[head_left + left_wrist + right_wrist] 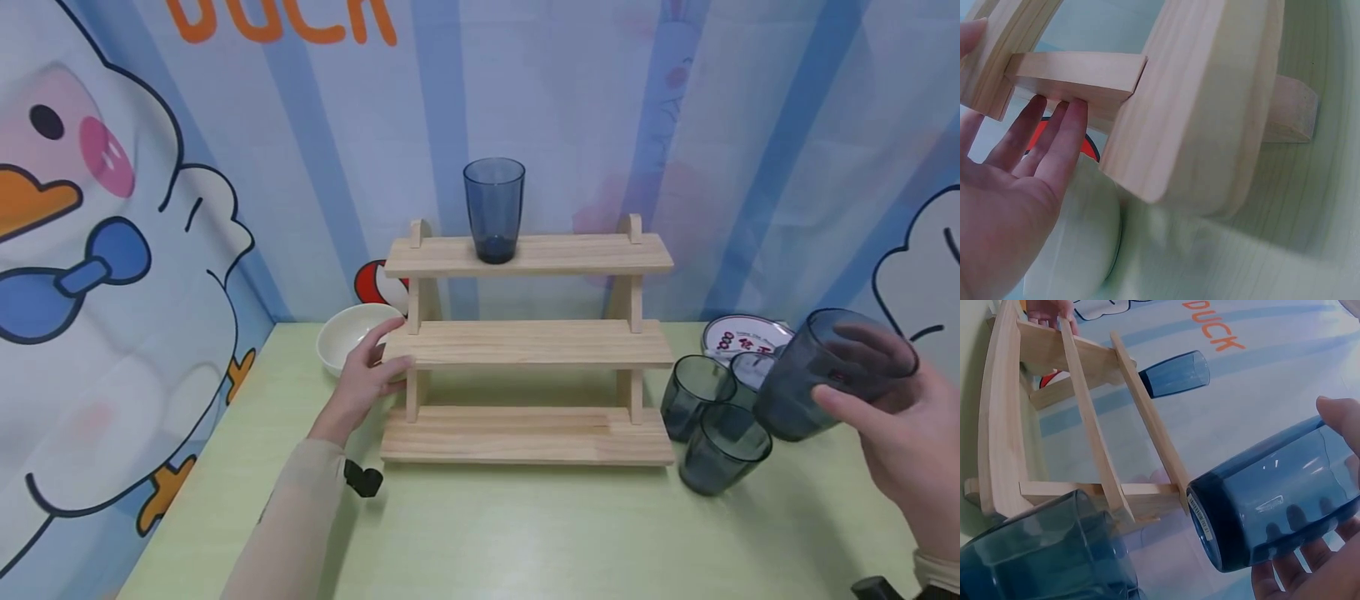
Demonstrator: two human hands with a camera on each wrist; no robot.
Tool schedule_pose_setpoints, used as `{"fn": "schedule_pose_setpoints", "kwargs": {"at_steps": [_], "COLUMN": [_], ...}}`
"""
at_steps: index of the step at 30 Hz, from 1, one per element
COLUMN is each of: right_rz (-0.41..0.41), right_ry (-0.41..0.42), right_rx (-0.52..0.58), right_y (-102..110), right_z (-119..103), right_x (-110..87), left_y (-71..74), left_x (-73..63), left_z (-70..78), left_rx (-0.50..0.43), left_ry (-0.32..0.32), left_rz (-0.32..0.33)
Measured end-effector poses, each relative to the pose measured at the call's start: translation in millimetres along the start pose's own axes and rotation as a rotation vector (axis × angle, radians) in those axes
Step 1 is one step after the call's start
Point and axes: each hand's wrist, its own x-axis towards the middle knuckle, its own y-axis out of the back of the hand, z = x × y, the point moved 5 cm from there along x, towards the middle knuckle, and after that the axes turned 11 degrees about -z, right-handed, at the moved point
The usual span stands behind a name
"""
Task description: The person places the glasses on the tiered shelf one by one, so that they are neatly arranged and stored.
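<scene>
My right hand (892, 425) grips a tinted blue tumbler (813, 379), tilted in the air with its mouth toward the palm. A white label shows on its base in the right wrist view. My left hand (363, 375) holds the left end of the middle board of a three-tier wooden shelf stand (525, 343). Its fingertips touch the stand's upright (1079, 75) in the left wrist view. One blue tumbler (495, 212) stands upright on the top board. Three more tumblers (723, 450) are grouped on the table at the stand's right, overlapped by the held one.
A white bowl (348, 333) sits behind my left hand, beside the stand. Behind the grouped tumblers is a white oval item with red lettering (750, 335). The pale green table (525, 533) meets a blue striped backdrop (330, 150) with duck pictures.
</scene>
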Motion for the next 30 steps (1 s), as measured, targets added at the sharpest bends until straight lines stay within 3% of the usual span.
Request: {"fn": "schedule_pose_setpoints", "kwargs": {"at_steps": [18, 27, 30], "right_rz": [-0.137, -0.183, -0.194], "right_ry": [-0.114, -0.266, -0.257], "right_rx": [0.038, -0.205, -0.185], "right_y": [-35.4, -53.8, -62.4], "right_z": [-0.5, -6.8, -7.9], "right_x": [51.9, 75.0, 84.5], "left_y": [0.9, 0.0, -0.7], "left_x": [0.6, 0.2, -0.4], "left_z": [-2.8, -1.4, -0.1], "left_rx": [0.006, 0.011, 0.014], "left_ry": [0.006, 0.014, 0.016], "left_rz": [-0.001, 0.005, 0.007]}}
